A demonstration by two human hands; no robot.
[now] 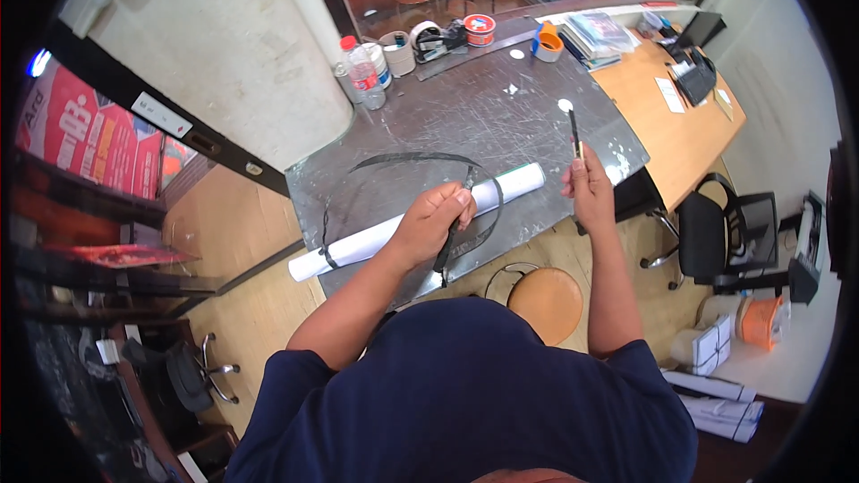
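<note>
A long white roll [520, 181] lies slantwise across the dark, scratched tabletop [429, 121], its left end jutting past the edge. Around that end runs a thin black tie. My left hand [436, 219] is closed over the middle of the roll, gripping a black strap [407, 157]. The strap curves in a loose loop over the table and around the roll, and a piece hangs below my fist. To the right, my right hand [591, 186] holds a slim black and yellowish tool [575, 132] pointing away from me; its exact kind is too small to tell.
Along the back stand a red-capped plastic bottle [362, 76], a cup [396, 54], a red-and-white tub [480, 30] and tape rolls [547, 43]. A wooden desk [662, 139] adjoins on the right. A round stool [546, 304] and an office chair [707, 237] stand nearby.
</note>
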